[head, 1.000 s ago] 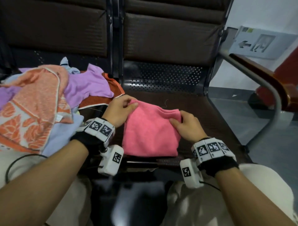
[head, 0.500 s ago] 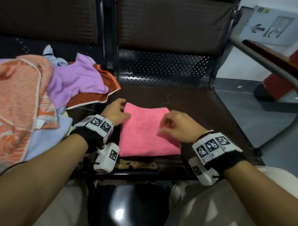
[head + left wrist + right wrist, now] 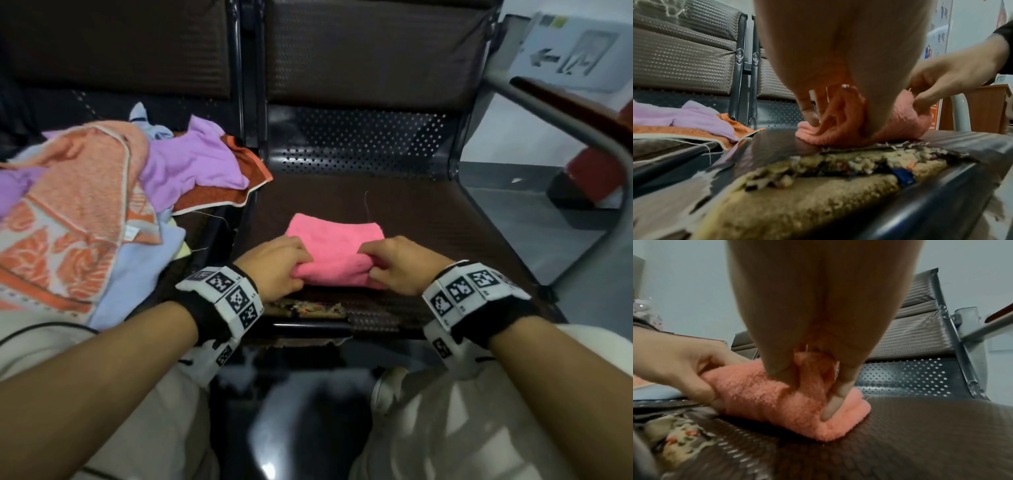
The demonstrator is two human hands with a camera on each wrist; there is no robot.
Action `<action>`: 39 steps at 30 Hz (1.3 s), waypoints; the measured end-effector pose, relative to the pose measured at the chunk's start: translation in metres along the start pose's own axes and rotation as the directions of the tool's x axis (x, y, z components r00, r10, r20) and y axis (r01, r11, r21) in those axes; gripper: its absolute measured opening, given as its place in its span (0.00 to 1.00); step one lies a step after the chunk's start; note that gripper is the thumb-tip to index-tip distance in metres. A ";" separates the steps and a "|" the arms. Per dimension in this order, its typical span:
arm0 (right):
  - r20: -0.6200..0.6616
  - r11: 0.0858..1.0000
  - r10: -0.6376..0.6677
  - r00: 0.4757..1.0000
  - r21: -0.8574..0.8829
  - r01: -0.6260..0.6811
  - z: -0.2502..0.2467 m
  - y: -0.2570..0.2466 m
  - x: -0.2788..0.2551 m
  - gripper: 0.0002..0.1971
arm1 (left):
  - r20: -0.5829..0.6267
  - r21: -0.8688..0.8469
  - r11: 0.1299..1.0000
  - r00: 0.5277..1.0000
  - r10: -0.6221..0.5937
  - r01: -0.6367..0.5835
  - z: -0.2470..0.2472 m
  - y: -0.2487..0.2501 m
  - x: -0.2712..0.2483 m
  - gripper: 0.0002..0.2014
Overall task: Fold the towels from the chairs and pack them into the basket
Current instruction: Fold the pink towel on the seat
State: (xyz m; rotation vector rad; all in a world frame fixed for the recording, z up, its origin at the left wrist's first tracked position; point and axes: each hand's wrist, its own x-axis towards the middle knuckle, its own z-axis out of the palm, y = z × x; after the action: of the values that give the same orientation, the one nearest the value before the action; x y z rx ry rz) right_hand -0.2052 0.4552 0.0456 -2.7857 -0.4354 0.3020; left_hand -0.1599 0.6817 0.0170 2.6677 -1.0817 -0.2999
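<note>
A folded pink towel lies on the brown chair seat in front of me. My left hand grips its near left edge, fingers curled into the cloth. My right hand pinches its near right edge. The near edge is lifted between both hands. In the left wrist view the left hand bunches the pink towel. In the right wrist view the right hand pinches the pink towel, with the left hand holding its other end. No basket is in view.
A heap of unfolded towels covers the left seat: an orange patterned one, a purple one, a light blue one. The seat's front edge is torn, with foam showing. A metal armrest runs along the right.
Both hands moved from the towel's far and side edges to its near edge and now hold it. The towel looks shorter front to back.
</note>
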 end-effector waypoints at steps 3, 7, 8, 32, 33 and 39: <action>0.036 1.000 -0.020 0.999 0.004 0.020 0.005 -0.002 -0.007 0.15 | -0.018 -0.101 0.993 0.998 -0.057 0.055 -0.012 0.004 -0.003 0.05; 0.112 0.998 0.061 0.992 0.015 -0.063 0.002 0.003 -0.008 0.26 | 0.032 -0.159 0.985 0.998 -0.060 0.064 -0.030 0.002 0.003 0.04; 0.083 0.996 0.083 0.993 0.027 -0.085 0.001 0.005 -0.006 0.22 | 0.054 -0.179 0.982 0.997 -0.057 0.066 -0.034 0.000 0.005 0.02; 0.270 0.725 0.589 0.762 0.240 -0.645 0.012 0.049 0.062 0.37 | 0.303 -0.093 0.981 0.943 -0.138 0.173 -0.023 -0.059 0.067 0.25; 0.290 0.716 0.541 0.789 0.333 -0.614 0.010 0.044 0.062 0.33 | 0.310 -0.113 0.978 0.942 -0.131 0.173 -0.023 -0.057 0.065 0.26; -0.047 0.746 0.355 0.934 0.617 -0.253 -0.033 -0.003 0.042 0.19 | 0.215 -0.278 0.953 0.975 -0.060 0.120 -0.060 -0.032 0.043 0.59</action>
State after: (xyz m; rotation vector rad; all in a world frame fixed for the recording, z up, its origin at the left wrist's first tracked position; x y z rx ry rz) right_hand -0.1581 0.4629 0.0703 -2.2025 0.1560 0.2291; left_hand -0.0918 0.6830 0.0601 2.4647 -0.8892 -0.7070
